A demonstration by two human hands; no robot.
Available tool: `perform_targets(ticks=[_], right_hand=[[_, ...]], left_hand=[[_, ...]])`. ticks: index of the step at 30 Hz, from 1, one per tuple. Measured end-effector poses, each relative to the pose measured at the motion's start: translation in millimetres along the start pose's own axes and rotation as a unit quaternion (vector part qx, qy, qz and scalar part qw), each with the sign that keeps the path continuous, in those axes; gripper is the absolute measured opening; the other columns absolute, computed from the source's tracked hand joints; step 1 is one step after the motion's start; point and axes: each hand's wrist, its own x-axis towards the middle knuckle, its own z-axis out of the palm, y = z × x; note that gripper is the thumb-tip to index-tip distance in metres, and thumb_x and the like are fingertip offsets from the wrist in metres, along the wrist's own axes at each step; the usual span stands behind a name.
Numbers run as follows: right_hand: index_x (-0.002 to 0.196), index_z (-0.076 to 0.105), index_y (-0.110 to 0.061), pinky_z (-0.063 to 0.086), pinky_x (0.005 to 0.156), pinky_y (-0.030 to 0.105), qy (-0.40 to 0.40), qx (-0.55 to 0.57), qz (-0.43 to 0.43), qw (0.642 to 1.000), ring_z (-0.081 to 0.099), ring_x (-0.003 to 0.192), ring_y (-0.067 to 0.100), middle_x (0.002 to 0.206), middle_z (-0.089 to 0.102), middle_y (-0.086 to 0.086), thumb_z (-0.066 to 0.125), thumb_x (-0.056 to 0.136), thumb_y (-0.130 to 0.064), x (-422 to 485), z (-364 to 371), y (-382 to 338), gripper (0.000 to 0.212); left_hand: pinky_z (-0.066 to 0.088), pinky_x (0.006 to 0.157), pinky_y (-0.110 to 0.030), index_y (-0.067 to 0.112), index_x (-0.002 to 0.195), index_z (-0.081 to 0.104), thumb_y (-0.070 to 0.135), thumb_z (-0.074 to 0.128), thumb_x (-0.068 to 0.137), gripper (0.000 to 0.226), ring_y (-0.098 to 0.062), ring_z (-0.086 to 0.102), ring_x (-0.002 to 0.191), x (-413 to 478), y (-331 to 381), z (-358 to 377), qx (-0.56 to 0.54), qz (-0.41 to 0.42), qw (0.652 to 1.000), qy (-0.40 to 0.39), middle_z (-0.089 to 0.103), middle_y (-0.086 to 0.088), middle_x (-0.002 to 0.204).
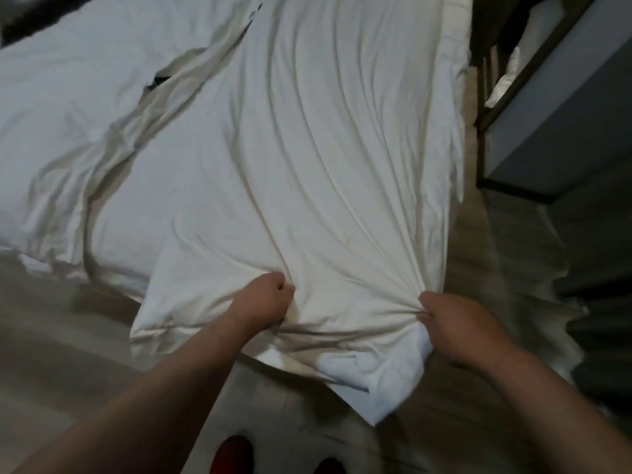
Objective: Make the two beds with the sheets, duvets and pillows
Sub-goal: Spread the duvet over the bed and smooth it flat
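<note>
A white duvet [307, 148] lies along the bed in front of me, creased in long folds that fan out from my hands. Near the foot edge, my left hand [263, 295] grips a bunch of its fabric in a fist. My right hand [458, 323] clutches another bunch at the near right corner, where the cloth hangs over the bed's end. A second white bed [68, 114] lies to the left, its cover rumpled along the seam between the two.
Pale floor [68, 354] runs along the foot of the beds. A dark-framed grey panel [554, 107] stands close on the right, leaving a narrow aisle. Crumpled pale cloth [533, 302] lies on the floor at right. My red shoes [236, 456] show at the bottom.
</note>
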Motion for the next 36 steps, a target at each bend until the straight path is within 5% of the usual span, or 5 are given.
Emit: perform_targets(ticks=[8,14,19,28,36], right_hand=[[0.071,0.058,-0.017,0.042,0.068,0.031,0.057,0.424,0.142,0.893,0.058,0.079,0.026,0.075,0.059,0.001,0.05,0.095,-0.043,35,16,-37,0.036],[0.14,0.04,-0.01,0.041,0.098,0.043,0.089,0.341,0.265,0.898,0.045,0.126,0.038,0.138,0.042,0.016,0.059,0.082,-0.068,67,28,-75,0.085],[0.133,0.051,-0.004,0.044,0.093,0.037,0.154,0.355,0.265,0.883,0.056,0.116,0.038,0.128,0.058,0.021,0.023,0.107,-0.033,76,33,-76,0.048],[0.131,0.05,-0.016,0.038,0.103,0.043,0.136,0.297,0.26,0.909,0.045,0.124,0.032,0.133,0.049,0.009,0.059,0.066,-0.083,75,54,-80,0.094],[0.12,0.058,-0.009,0.039,0.099,0.042,0.217,0.236,0.246,0.915,0.047,0.119,0.035,0.13,0.05,0.014,0.06,0.091,-0.052,74,75,-76,0.052]], left_hand=[[0.046,0.09,-0.047,0.004,0.107,0.063,0.065,0.073,0.07,0.071,-0.042,0.059,0.103,16,-66,-66,0.067,-0.114,0.936,0.326,0.064,-0.024,0.105],[0.039,0.106,-0.046,-0.001,0.144,0.029,0.057,0.081,0.069,0.108,-0.041,0.046,0.13,35,-95,-80,-0.119,-0.217,0.952,0.178,0.045,-0.025,0.143],[0.04,0.092,-0.04,-0.007,0.129,0.049,0.036,0.073,0.085,0.066,-0.042,0.052,0.119,34,-79,-82,-0.095,-0.139,0.962,0.214,0.056,-0.026,0.129],[0.041,0.094,-0.043,-0.006,0.125,0.051,0.036,0.071,0.087,0.06,-0.043,0.053,0.117,25,-70,-79,-0.118,-0.115,0.959,0.232,0.057,-0.027,0.126],[0.043,0.093,-0.039,-0.001,0.13,0.054,0.035,0.074,0.085,0.06,-0.035,0.057,0.114,13,-69,-81,-0.141,-0.104,0.96,0.22,0.06,-0.02,0.125]])
